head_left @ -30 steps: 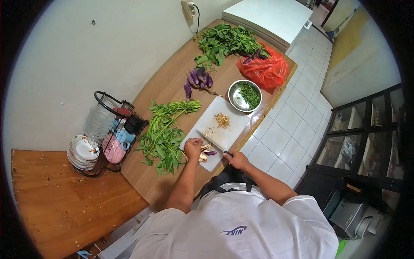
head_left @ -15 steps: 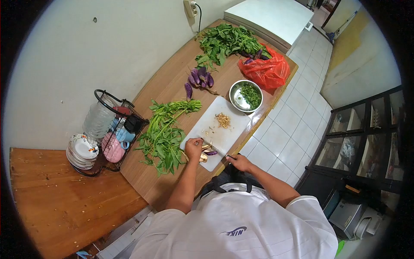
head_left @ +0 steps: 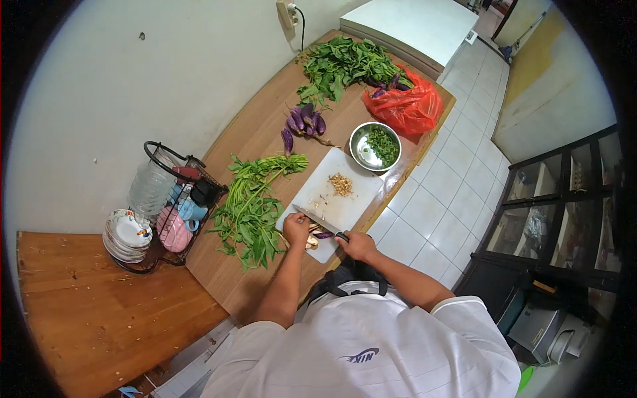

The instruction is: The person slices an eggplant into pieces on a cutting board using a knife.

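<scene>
Head camera view, looking down: the person's right hand [head_left: 358, 245] is clenched around the black handle of a broad-bladed knife [head_left: 324, 219]. The left hand [head_left: 296, 229] curls inward near the blade's far end; its fingers hide whether it pinches anything. The knife slants across the near part of a white cutting board [head_left: 363, 194], between the two hands. Beside the left hand, on the board, lie pale pieces [head_left: 311, 243] and a purple-skinned piece [head_left: 323, 235], partly covered.

The knife looks stiff and light enough for one hand, best held by its handle, clear of the edge. The pieces are probably light and fairly soft, and their cut faces may be slippery; tucked fingertips at the end away from the blade seem the safest hold.

Further out, chopped pale bits [head_left: 341, 185] sit mid-board. A steel bowl [head_left: 357, 156] of chopped greens stands by the board's far end. Leafy stems [head_left: 255, 209] lie left of the board, whole purple eggplants [head_left: 306, 121] lie beyond it, and a red plastic bag [head_left: 408, 109] is near the table's far end.
</scene>
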`<state>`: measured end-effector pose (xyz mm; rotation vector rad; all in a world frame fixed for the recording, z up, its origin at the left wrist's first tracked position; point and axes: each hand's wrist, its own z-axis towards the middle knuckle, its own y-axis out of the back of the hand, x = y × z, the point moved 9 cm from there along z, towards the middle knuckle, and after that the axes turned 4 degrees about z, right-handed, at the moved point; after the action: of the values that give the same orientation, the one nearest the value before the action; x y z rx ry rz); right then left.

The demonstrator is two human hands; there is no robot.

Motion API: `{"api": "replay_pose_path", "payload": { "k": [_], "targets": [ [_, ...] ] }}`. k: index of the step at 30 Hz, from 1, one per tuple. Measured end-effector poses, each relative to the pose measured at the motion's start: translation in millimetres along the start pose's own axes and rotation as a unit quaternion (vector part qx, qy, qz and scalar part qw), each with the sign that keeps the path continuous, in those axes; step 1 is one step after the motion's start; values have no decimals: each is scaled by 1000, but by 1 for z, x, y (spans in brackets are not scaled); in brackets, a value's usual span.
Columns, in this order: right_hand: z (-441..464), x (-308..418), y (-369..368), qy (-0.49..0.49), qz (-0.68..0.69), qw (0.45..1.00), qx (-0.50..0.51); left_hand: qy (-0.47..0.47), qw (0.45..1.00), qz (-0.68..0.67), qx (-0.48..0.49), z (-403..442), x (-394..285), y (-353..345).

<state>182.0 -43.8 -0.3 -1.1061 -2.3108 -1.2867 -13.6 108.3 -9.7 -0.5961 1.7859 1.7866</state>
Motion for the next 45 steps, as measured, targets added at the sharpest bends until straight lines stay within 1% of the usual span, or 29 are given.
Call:
{"api": "replay_pose_path", "payload": {
  "k": [1,3,7,9,10,12,16,18,20,22,24,25,27,30,34,36,38,42,43,45],
  "targets": [
    [-1,1,0,0,2,1000,0,14,1000,14,8,0,1,-1],
    [-3,8,8,19,-47,998,-36,27,999,29,16,0,3,-3],
    [-6,5,13,20,-26,998,-52,33,999,21,19,-2,1,-5],
    [-7,-5,9,13,60,997,-36,30,999,18,13,-3,-5,2],
    [-3,-15,2,11,60,998,-35,28,999,16,17,-4,-8,4],
    [2,-31,-7,5,136,991,-11,25,999,11,22,-6,-11,2],
    [-6,-43,-15,17,158,987,-1,27,999,14,16,-4,-5,-1],
    [-8,-46,-20,-8,153,988,23,29,999,23,14,-3,-4,-1],
    [-10,-44,-17,-15,160,986,39,31,999,19,26,-3,-4,-2],
    [-9,-50,-28,-25,170,984,57,29,999,4,19,-4,-4,-1],
    [-6,-51,-30,-26,230,972,43,24,1000,-12,14,-5,-5,0],
    [-6,-53,-29,-26,230,972,42,24,1000,-3,20,-4,-5,0],
    [-6,-55,-35,-47,213,971,96,25,999,6,24,-3,-4,-2],
    [-9,-57,-38,-67,220,966,118,31,999,2,29,-4,-1,-4],
    [-8,-56,-39,-37,224,969,101,25,999,0,28,-3,-4,-2],
    [-11,-60,-43,-67,233,961,130,27,999,-1,30,-3,-3,-2],
    [-12,-58,-41,-76,234,958,145,6,1000,3,27,-2,-5,-2],
    [-17,-51,-32,-97,236,951,174,5,1000,10,29,-2,-4,-2],
    [-20,-45,-27,-96,235,951,174,4,1000,9,29,-2,-4,-3],
    [-22,-36,-11,-82,256,955,124,3,1000,7,28,-2,-4,-2]
  ]
}}
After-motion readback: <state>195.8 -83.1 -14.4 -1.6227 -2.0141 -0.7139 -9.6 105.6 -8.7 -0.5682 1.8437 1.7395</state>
